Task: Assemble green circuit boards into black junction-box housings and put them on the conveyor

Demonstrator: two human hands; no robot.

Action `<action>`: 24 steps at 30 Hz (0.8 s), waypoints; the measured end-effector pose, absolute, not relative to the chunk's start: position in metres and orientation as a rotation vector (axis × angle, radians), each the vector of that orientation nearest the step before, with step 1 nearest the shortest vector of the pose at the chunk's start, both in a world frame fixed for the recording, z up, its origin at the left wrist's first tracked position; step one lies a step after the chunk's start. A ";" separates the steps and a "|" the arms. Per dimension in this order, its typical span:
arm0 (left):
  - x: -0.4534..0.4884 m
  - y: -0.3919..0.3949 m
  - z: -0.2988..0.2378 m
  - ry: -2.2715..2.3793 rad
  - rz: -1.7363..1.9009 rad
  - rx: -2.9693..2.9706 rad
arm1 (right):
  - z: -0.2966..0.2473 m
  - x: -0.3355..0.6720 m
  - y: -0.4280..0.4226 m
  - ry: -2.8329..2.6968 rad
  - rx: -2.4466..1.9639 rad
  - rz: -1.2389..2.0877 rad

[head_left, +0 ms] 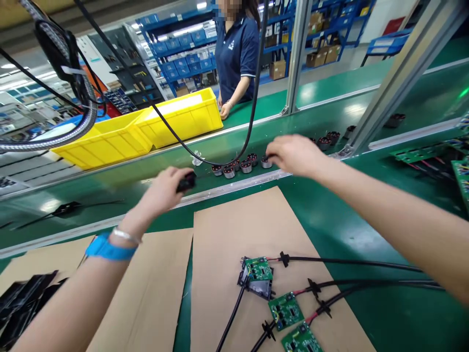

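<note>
My left hand (166, 189) reaches toward the conveyor and is closed on a small black part (186, 182). My right hand (293, 154) stretches farther out, its fingers curled over a small round motor (266, 162) at the end of a row of motors (238, 167) on the green belt. Whether it grips that motor I cannot tell. A blue wrist strap (109, 249) is on my left wrist.
Three green circuit boards (285, 310) with black cables lie on a cardboard sheet (238, 230) near me. Yellow bins (146, 127) stand across the belt by a person in a dark shirt (236, 51). More motors (328, 139) sit farther right. A black cable (252, 98) hangs over the belt.
</note>
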State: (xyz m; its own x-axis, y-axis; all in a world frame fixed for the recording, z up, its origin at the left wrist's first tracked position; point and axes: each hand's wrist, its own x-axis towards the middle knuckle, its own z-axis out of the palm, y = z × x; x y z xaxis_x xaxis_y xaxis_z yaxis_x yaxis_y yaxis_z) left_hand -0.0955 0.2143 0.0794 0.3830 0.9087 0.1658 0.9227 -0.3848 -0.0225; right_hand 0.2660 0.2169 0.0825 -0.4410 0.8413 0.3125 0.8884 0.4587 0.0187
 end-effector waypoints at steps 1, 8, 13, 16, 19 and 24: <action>-0.105 0.237 0.082 -1.727 -0.230 -2.447 | 0.088 0.273 0.236 -2.363 -1.578 -0.318; -0.102 0.309 0.036 -1.893 -0.417 -2.391 | 0.086 0.270 0.221 -2.309 -1.553 -0.118; -0.067 0.244 0.022 -1.876 -0.632 -2.498 | 0.045 0.255 0.100 -2.653 -1.182 0.355; -0.030 0.161 0.029 -1.827 -0.659 -2.719 | 0.026 0.246 0.064 -2.595 -1.128 0.611; 0.005 0.083 0.037 -1.734 -0.589 -3.273 | 0.025 0.241 0.061 -2.366 -1.063 0.778; 0.027 0.041 0.042 -2.122 -0.680 -3.276 | 0.042 0.237 0.060 -2.302 -1.112 0.684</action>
